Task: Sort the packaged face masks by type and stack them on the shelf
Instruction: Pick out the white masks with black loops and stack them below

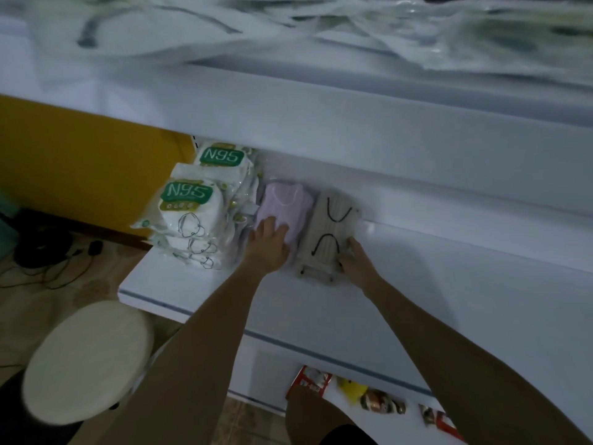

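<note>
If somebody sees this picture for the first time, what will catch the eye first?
The green-labelled N95 packs, stacked at the left end of the shelf. Right of them lie a lilac pack under the left hand and a beige pack with black loops, touched by the right hand.

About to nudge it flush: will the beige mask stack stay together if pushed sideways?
Probably shears: the beige mask stack looks like several glossy packs, lower ones sticking out in front. Likely light and floppy, so it may buckle; the white shelf looks smooth, so it should slide easily.
</note>
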The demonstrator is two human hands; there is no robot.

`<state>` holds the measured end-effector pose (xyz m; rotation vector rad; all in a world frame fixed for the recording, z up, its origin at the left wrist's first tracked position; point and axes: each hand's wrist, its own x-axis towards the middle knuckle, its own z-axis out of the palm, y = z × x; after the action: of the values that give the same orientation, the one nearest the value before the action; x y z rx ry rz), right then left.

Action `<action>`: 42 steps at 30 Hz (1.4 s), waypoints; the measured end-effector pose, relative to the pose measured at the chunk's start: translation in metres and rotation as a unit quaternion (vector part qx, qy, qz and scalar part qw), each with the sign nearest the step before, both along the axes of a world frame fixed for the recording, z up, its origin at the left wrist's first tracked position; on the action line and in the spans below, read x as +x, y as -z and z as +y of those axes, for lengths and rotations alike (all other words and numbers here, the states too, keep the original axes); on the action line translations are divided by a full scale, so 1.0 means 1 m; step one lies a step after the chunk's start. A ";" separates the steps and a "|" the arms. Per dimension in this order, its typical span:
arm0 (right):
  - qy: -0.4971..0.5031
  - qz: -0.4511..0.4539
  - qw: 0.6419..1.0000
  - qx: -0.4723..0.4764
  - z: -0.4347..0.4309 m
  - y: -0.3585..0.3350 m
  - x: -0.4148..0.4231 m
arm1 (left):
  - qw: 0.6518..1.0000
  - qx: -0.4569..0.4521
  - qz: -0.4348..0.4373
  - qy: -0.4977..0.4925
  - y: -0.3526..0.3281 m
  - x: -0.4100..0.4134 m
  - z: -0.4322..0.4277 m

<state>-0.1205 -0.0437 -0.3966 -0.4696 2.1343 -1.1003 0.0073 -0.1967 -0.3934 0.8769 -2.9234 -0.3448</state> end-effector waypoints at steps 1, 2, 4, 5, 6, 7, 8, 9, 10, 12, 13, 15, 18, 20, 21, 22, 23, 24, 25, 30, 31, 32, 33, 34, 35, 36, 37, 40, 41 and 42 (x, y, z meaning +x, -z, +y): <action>-0.015 0.021 1.000 0.011 -0.001 -0.005 0.002 | 1.000 -0.015 0.004 -0.002 -0.002 0.001 -0.001; -0.028 0.040 0.998 0.029 -0.002 -0.010 0.003 | 1.000 -0.022 0.007 -0.001 -0.005 0.002 0.000; -0.049 0.070 0.994 0.070 -0.004 -0.018 0.007 | 0.999 -0.011 0.041 -0.008 -0.013 0.005 0.006; -0.065 0.082 0.991 0.088 -0.005 -0.020 0.008 | 0.999 0.005 0.052 -0.010 -0.014 0.008 0.008; -0.080 0.089 0.987 0.105 -0.005 -0.021 0.009 | 0.998 0.024 0.054 -0.014 -0.014 0.011 0.011; -0.091 0.099 0.984 0.117 -0.006 -0.021 0.007 | 0.998 0.030 0.058 -0.005 -0.016 0.015 0.014; -0.092 0.104 0.982 0.125 -0.004 -0.022 0.006 | 0.997 0.029 0.076 0.003 -0.016 0.018 0.017; -0.087 0.101 0.983 0.128 -0.002 -0.023 0.005 | 0.995 0.035 0.089 0.009 -0.016 0.021 0.020; -0.081 0.100 0.984 0.121 0.001 -0.023 0.004 | 0.996 0.042 0.081 0.018 -0.012 0.022 0.021; -0.070 0.087 0.989 0.097 0.011 -0.029 0.005 | 0.995 0.074 0.069 0.026 -0.014 0.028 0.023; -0.067 0.089 0.990 0.085 0.017 -0.033 0.007 | 0.994 0.073 0.077 0.024 -0.016 0.032 0.026; -0.065 0.106 0.989 0.079 0.029 -0.044 0.016 | 0.993 0.061 0.095 0.036 -0.033 0.045 0.037; -0.086 0.177 0.978 0.066 0.048 -0.067 0.046 | 0.988 0.052 0.134 0.056 -0.058 0.068 0.054; -0.125 0.227 0.965 0.038 0.066 -0.090 0.073 | 0.986 0.061 0.141 0.065 -0.076 0.085 0.064; -0.150 0.246 0.957 0.023 0.075 -0.101 0.087 | 0.984 0.066 0.147 0.073 -0.084 0.095 0.068; -0.171 0.256 0.951 0.009 0.084 -0.113 0.101 | 0.981 0.066 0.165 0.083 -0.092 0.106 0.072; -0.187 0.261 0.947 -0.006 0.093 -0.125 0.114 | 0.977 0.073 0.179 0.093 -0.103 0.116 0.076; -0.198 0.267 0.943 -0.021 0.101 -0.137 0.127 | 0.973 0.076 0.193 0.102 -0.115 0.127 0.078; -0.207 0.278 0.937 -0.039 0.109 -0.150 0.140 | 0.971 0.071 0.203 0.109 -0.128 0.137 0.082; -0.242 0.330 0.904 -0.124 0.137 -0.209 0.189 | 0.936 0.018 0.291 0.196 -0.199 0.183 0.109; -0.246 0.342 0.895 -0.144 0.141 -0.225 0.197 | 0.927 -0.004 0.307 0.215 -0.216 0.190 0.114; -0.248 0.360 0.885 -0.163 0.143 -0.245 0.203 | 0.915 -0.031 0.325 0.238 -0.232 0.196 0.118; -0.250 0.378 0.872 -0.183 0.146 -0.266 0.208 | 0.901 -0.058 0.339 0.264 -0.249 0.201 0.121; -0.251 0.397 0.857 -0.212 0.147 -0.288 0.212 | 0.883 -0.086 0.358 0.291 -0.266 0.205 0.125; -0.252 0.419 0.837 -0.246 0.147 -0.308 0.213 | 0.867 -0.111 0.376 0.308 -0.282 0.207 0.127; -0.251 0.440 0.818 -0.273 0.146 -0.327 0.210 | 0.853 -0.130 0.394 0.316 -0.298 0.207 0.126; -0.246 0.456 0.805 -0.290 0.143 -0.344 0.205 | 0.847 -0.142 0.407 0.311 -0.312 0.205 0.123; -0.206 0.464 0.815 -0.278 0.124 -0.388 0.174 | 0.853 -0.144 0.420 0.274 -0.351 0.181 0.101; -0.200 0.459 0.829 -0.248 0.114 -0.398 0.159 | 0.864 -0.140 0.412 0.255 -0.362 0.168 0.092; -0.199 0.462 0.838 -0.211 0.102 -0.407 0.144 | 0.882 -0.128 0.392 0.229 -0.373 0.153 0.082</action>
<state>0.0238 0.0583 0.0102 -1.8847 2.3312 -1.2200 0.1605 -0.1152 -0.0205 -0.0365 -2.2737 -0.2445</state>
